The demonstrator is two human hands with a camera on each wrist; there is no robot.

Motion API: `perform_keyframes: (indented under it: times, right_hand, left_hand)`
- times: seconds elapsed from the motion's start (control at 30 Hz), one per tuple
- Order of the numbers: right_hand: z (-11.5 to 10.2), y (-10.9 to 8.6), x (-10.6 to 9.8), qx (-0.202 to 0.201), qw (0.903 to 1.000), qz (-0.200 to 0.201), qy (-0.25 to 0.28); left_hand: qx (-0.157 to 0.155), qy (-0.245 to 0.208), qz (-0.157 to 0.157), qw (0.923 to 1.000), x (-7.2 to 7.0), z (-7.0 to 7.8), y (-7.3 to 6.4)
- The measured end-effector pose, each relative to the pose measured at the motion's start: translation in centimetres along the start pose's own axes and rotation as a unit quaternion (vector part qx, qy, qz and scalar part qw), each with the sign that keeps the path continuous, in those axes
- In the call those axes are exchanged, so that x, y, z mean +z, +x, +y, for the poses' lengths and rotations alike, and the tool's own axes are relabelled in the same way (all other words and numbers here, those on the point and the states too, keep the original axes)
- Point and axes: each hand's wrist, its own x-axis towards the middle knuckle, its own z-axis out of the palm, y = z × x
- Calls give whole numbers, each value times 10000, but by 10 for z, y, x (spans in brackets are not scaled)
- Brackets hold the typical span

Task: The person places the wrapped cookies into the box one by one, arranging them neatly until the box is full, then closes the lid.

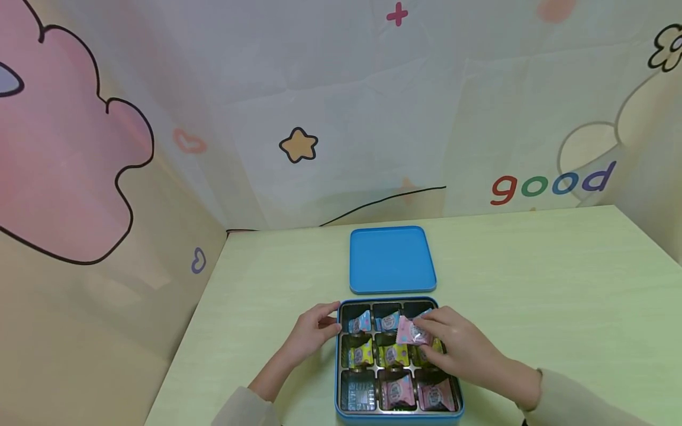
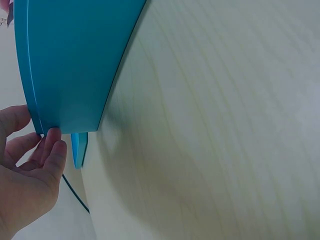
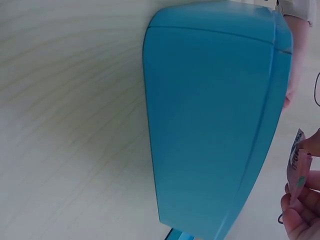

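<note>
A blue square tin (image 1: 399, 419) with a gridded inner tray stands on the table. Blue-wrapped candies (image 1: 360, 321) lie in its back row, yellow-wrapped candies (image 1: 395, 355) in the middle row and pink-wrapped candies (image 1: 438, 394) in the front row. The front left compartment shows a pale, lined bottom. My right hand (image 1: 463, 349) pinches a pink-wrapped candy (image 1: 412, 332) between thumb and fingers above the tray's right side, partly hiding compartments there. My left hand (image 1: 313, 331) holds the tin's back left corner, thumb and fingertips at its rim and wall (image 2: 75, 75).
A blue lid (image 1: 392, 260) lies flat on the pale wood-grain table (image 1: 538, 284) just behind the tin. A cloth backdrop (image 1: 362, 130) with printed drawings and the word "good" rises behind the table and along its left side.
</note>
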Motion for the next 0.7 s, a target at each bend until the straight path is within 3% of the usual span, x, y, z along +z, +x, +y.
perform_keyframes:
  times: [0.47,0.7]
  right_hand:
    - [-16,7,6,7,9990,-364,266]
    - [-23,9,9,-197,9985,-389,334]
  left_hand:
    - [42,-8,-3,10000,-1,1,0]
    - [5,-16,7,10000,-1,1,-1]
